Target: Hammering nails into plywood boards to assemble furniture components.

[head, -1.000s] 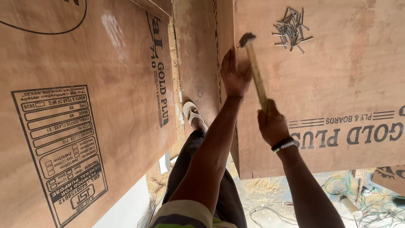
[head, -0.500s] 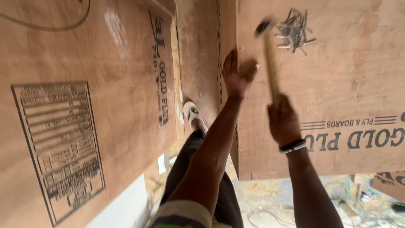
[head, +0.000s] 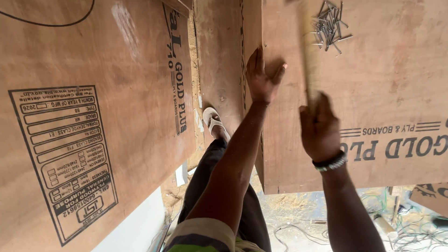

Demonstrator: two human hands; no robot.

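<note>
My right hand (head: 319,128) grips the wooden handle of a hammer (head: 309,56), raised and blurred, its head out of view at the top edge. My left hand (head: 262,77) rests on the near left edge of a plywood board (head: 387,84), fingers together, thumb spread; whether it pinches a nail is too small to tell. A pile of loose nails (head: 330,22) lies on that board, up and to the right of the hammer handle. A dark band circles my right wrist.
A second large plywood sheet (head: 93,116) with printed markings fills the left side. Between the sheets my leg and sandalled foot (head: 214,122) stand on a wooden surface. Sawdust and tangled wires (head: 410,228) cover the floor at the lower right.
The hammer has swung upward, its head leaving the frame at the top. My right hand rose with it. My left hand stays on the board's edge.
</note>
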